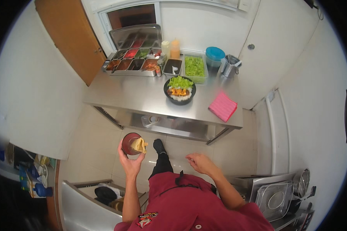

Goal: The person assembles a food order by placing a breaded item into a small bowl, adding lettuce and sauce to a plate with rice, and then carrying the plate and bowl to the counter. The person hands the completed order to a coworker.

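Note:
My left hand (131,163) grips a small reddish-brown bowl (128,148) from its near side, out in front of the steel table and above the floor. Yellow, folded-looking food pieces (140,145) lie in it and stick up past its right rim; their exact kind is unclear. To the right, my right hand (201,163) hovers over the floor, fingers loosely bent and apart, with nothing visible in them. On the table stands a black bowl (180,102) of white rice, green lettuce and a brown piece topped with orange-yellow.
A steel table (142,90) spans the front. Along its back are a lidded topping tray (133,73), squeeze bottles (175,49), a lettuce container (195,66), a blue-lidded tub (214,56) and a metal jug (230,66). A pink cloth (223,106) lies at its right edge.

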Demonstrator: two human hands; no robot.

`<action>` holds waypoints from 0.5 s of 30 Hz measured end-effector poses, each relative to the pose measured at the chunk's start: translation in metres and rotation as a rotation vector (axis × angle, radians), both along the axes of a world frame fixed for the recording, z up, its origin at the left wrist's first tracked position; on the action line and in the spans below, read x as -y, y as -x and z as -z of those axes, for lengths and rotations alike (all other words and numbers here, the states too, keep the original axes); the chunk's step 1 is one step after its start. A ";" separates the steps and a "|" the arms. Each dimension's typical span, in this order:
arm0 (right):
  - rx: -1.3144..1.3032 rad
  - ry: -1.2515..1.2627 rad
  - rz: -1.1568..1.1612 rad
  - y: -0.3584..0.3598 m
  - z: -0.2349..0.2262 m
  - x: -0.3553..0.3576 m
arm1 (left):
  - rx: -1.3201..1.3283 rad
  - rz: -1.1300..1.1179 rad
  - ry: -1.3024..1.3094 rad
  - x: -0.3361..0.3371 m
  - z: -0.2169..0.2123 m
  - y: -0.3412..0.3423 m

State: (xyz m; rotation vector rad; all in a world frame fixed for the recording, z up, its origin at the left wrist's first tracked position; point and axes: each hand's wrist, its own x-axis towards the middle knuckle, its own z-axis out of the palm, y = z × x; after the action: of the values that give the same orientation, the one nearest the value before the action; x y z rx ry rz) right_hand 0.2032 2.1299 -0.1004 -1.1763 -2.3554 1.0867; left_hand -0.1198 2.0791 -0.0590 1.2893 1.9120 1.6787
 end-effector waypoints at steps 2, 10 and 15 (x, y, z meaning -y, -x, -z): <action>-0.002 0.024 0.022 0.009 0.015 -0.022 | -0.008 0.000 0.019 -0.045 0.010 0.019; 0.144 0.138 0.290 0.056 0.034 -0.142 | 0.016 0.202 0.069 -0.235 0.048 0.097; 0.144 0.207 0.468 0.073 0.025 -0.195 | -0.002 0.243 0.124 -0.314 0.074 0.127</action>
State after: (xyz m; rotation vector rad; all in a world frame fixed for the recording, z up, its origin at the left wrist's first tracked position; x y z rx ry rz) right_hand 0.1305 2.3252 -0.1256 -1.8184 -1.9394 1.1201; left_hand -0.2469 2.3931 -0.1327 1.4093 1.7489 1.4185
